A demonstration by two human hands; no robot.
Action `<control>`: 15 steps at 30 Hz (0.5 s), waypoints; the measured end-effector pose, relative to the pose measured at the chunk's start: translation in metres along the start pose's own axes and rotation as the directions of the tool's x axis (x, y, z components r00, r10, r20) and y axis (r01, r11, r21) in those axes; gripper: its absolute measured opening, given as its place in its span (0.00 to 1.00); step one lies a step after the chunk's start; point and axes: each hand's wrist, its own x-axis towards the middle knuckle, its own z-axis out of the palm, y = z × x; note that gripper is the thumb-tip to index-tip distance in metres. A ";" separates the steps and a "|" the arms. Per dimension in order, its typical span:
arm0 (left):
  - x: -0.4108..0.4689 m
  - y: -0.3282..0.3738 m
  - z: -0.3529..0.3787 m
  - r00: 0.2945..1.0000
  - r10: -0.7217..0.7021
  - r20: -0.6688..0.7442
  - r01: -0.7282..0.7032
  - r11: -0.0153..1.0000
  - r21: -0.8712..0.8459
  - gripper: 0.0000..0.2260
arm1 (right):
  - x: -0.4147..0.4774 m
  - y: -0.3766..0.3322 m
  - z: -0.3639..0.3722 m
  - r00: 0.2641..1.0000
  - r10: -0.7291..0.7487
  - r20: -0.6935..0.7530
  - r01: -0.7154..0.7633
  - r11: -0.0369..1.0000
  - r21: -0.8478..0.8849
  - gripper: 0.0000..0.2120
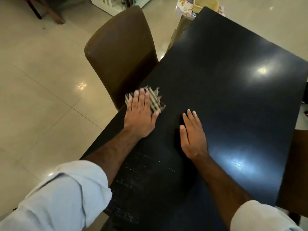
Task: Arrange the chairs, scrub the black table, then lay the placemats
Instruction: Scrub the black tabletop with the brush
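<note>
The black table [233, 97] runs from bottom centre to the top right, glossy with light spots. My left hand [140, 114] lies flat on a small striped cloth with frayed edges [155, 99] at the table's left edge, pressing it onto the surface. My right hand [193, 135] rests flat on the bare tabletop just to the right, fingers together, holding nothing. A brown chair [121, 52] stands tucked against the table's left side, its back just beyond the cloth. White streaks and scuffs [131, 189] mark the tabletop near me.
Pale glossy floor tiles [41, 97] spread to the left. Flower-patterned and yellow-green items [200, 5] lie beyond the table's far end. A brown wooden surface [296, 164] shows at the right edge. Dark furniture legs [38, 12] stand at the top left.
</note>
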 end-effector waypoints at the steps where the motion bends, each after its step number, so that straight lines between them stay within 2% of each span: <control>1: 0.016 0.006 -0.003 1.000 -0.017 -0.010 0.017 1.000 -0.019 0.39 | -0.002 0.000 0.002 0.999 0.000 -0.048 0.004 0.997 0.074 0.29; 3: 0.039 0.025 -0.007 1.000 -0.015 -0.020 0.015 1.000 -0.028 0.37 | -0.006 0.002 0.003 0.990 0.007 -0.140 0.023 0.976 0.217 0.27; 5: 0.036 0.047 -0.003 0.998 0.061 -0.012 -0.061 0.998 -0.008 0.37 | -0.010 0.007 0.002 0.979 0.018 -0.205 0.045 0.954 0.298 0.27; 9: -0.054 0.053 0.011 0.972 0.231 0.033 -0.232 0.972 0.032 0.35 | -0.011 0.012 0.001 0.970 0.023 -0.241 0.071 0.925 0.374 0.26; 12: -0.111 0.009 0.011 0.981 0.142 0.130 -0.151 0.987 0.060 0.36 | -0.013 0.011 0.003 0.972 0.023 -0.234 0.070 0.922 0.380 0.26; 15: -0.098 -0.031 0.003 0.990 0.004 0.140 -0.018 0.995 0.094 0.36 | -0.013 0.011 0.003 0.975 0.027 -0.221 0.056 0.932 0.358 0.26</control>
